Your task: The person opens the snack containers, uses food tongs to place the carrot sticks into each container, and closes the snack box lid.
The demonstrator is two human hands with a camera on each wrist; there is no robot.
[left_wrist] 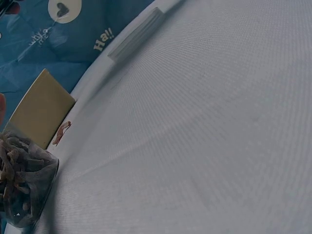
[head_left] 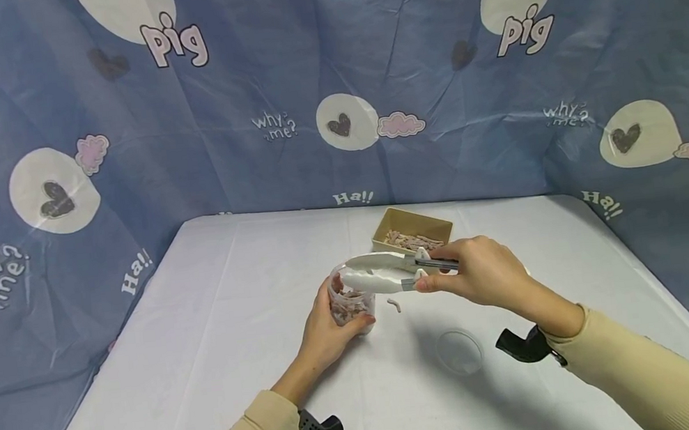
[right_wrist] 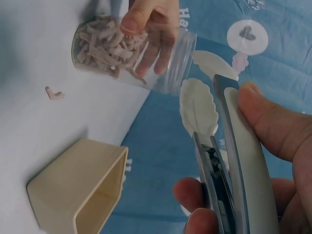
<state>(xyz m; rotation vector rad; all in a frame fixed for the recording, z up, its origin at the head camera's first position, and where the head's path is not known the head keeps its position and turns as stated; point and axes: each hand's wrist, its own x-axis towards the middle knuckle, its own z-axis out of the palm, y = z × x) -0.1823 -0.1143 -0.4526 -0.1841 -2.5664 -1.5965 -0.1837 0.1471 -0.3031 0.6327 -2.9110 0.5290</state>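
My left hand grips a clear plastic jar, its fingers wrapped around the side. Brownish dried strips fill the jar's lower part. In my right hand is a pair of tongs with white scalloped heads, thumb on one arm and fingers on the other. The heads stand apart at the jar's mouth, with nothing visible between them in the right wrist view. The left wrist view catches only part of the jar at its left edge.
A tan rectangular box holding more strips stands behind the tongs. One loose strip lies on the white table right of the jar. A round clear lid lies nearer, below the right forearm. Blue printed cloth walls the back and sides.
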